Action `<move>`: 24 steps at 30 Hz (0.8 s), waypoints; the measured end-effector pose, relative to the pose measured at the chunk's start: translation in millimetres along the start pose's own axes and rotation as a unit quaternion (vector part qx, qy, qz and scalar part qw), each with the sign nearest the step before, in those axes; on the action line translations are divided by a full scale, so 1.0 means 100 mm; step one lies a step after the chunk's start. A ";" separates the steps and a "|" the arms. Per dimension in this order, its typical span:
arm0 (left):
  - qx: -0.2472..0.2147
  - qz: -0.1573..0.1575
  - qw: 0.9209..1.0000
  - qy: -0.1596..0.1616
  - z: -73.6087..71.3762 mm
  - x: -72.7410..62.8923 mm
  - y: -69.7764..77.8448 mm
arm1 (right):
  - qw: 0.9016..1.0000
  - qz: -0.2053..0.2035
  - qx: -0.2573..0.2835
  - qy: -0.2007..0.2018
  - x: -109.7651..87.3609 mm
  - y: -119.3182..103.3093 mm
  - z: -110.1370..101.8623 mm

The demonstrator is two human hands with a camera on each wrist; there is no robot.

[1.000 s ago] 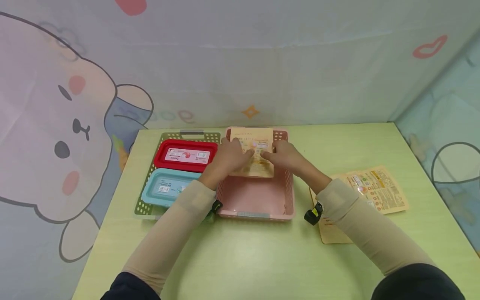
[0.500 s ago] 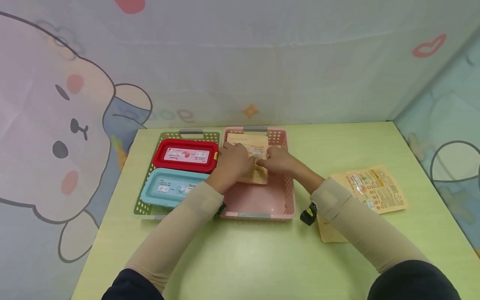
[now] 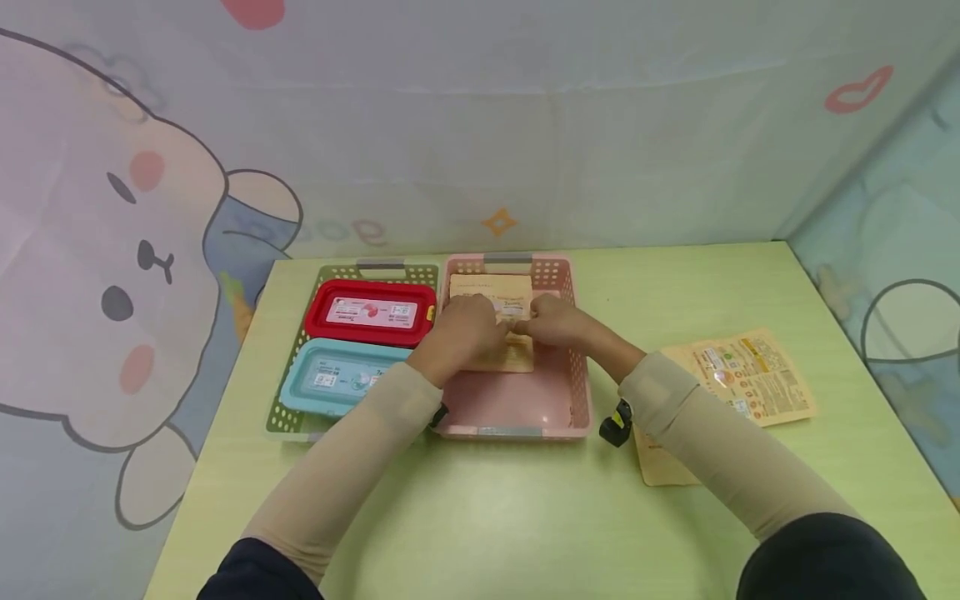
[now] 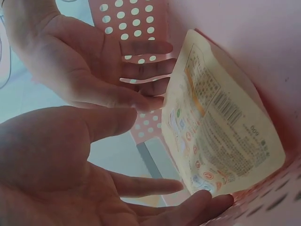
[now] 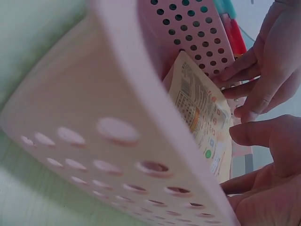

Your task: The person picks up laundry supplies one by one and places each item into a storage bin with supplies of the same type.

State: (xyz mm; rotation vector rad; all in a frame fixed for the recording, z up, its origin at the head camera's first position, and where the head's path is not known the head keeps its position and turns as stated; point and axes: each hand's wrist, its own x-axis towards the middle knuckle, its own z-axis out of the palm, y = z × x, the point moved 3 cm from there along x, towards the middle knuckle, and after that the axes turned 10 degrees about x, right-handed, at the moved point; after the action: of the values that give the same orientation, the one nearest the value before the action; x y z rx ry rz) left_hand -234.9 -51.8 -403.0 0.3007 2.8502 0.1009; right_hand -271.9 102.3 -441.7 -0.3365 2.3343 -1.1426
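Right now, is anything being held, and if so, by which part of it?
Nothing appears gripped: the left hand and right hand rest along opposite sides of the tan pouch, which lies in the pink basket.

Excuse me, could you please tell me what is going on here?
A person has the left hand and right hand at opposite sides of a tan pouch, fingers mostly extended. It is inside the pink basket, towards the far end. More tan pouches lie on the table to the right. Beside the pink basket, a green basket holds a red box and a light-blue box.
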 end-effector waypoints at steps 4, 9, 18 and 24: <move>-0.012 0.001 1.000 -0.020 0.01 -0.01 -0.02 | 1.000 0.012 0.008 -0.006 0.02 0.02 0.03; -0.015 -0.001 0.999 -0.041 -0.01 -0.02 -0.01 | 1.000 0.014 0.010 -0.008 0.07 0.02 0.02; -0.020 -0.011 0.998 -0.056 -0.02 -0.01 0.01 | 0.999 0.006 -0.018 -0.030 0.07 0.03 -0.05; -0.006 0.001 0.999 -0.052 -0.02 -0.05 0.00 | 0.999 -0.007 -0.028 -0.040 0.09 0.04 -0.04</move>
State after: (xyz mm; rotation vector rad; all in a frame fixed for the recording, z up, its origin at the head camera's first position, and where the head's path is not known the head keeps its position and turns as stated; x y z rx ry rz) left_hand -231.0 -53.2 -400.0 0.2968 2.7457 0.0984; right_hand -281.9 103.3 -445.9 -0.4111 2.3005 -1.0512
